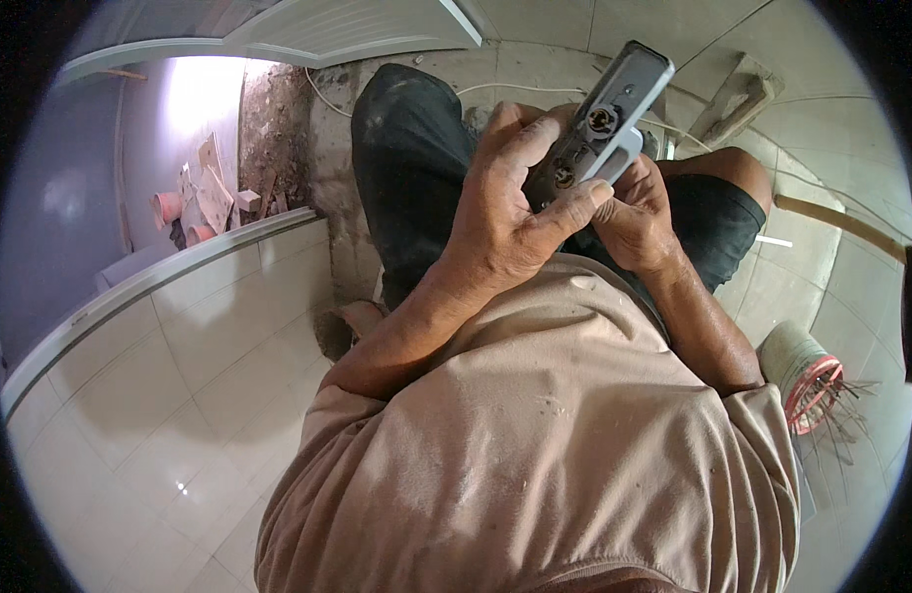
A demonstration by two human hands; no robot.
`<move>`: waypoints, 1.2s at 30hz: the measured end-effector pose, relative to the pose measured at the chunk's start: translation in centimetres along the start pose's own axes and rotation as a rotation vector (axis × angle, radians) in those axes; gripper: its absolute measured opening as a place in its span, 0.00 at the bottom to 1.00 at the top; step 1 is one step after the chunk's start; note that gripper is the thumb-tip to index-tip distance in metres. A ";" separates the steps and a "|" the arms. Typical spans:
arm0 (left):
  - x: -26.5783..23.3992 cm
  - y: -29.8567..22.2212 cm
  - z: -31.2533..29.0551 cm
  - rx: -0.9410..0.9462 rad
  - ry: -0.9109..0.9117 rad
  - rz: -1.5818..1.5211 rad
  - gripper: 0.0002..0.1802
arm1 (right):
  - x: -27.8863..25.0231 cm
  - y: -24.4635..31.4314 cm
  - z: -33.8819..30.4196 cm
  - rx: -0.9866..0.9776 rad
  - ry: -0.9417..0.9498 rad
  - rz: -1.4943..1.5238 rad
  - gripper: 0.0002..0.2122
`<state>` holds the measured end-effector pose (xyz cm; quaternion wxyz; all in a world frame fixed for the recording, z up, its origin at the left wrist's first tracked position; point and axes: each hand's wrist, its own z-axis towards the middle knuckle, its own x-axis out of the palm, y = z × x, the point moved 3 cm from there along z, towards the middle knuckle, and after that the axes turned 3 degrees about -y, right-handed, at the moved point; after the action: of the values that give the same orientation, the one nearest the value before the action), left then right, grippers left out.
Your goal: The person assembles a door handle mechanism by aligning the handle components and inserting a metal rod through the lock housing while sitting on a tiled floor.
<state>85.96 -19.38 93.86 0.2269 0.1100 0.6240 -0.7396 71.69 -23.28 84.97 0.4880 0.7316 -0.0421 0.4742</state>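
A grey metal door handle (pixel 626 87) with a long backplate is tilted up between my hands, above my lap. Its hollow back faces me, and two round fittings show in it. The lever sticks out on the right side. My left hand (pixel 500 212) grips the left edge of the plate, its thumb lying across the lower end. My right hand (pixel 638 215) is closed around the lower right part by the lever. Most of the right fingers are hidden behind the handle.
A bucket (pixel 794 371) holding thin rods lies at the right. A wooden piece (pixel 738 104) and white cord lie ahead on the tiles. Left, beyond a raised frame edge (pixel 159 275), is rubble (pixel 209 188). A white panel (pixel 352 30) stands at the top.
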 end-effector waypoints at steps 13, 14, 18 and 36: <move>0.6 -0.1 0.4 -0.017 0.013 -0.031 0.21 | 0.8 0.5 -0.3 -0.032 -0.109 0.165 0.13; 0.4 0.5 0.3 -0.034 0.035 -0.034 0.21 | 1.1 0.5 -0.4 -0.004 -0.140 0.152 0.13; 0.1 3.0 -1.0 -0.153 -0.008 -0.170 0.21 | 1.2 -1.3 0.2 0.098 -0.166 0.006 0.16; 0.7 9.7 -3.6 -0.640 -0.072 -0.439 0.20 | 2.0 -2.0 2.8 0.257 -0.276 -0.533 0.10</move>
<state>89.46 -17.15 84.34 0.1079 -0.1283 0.8235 -0.5420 75.68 -23.56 84.93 0.4882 0.8298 0.1454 0.2278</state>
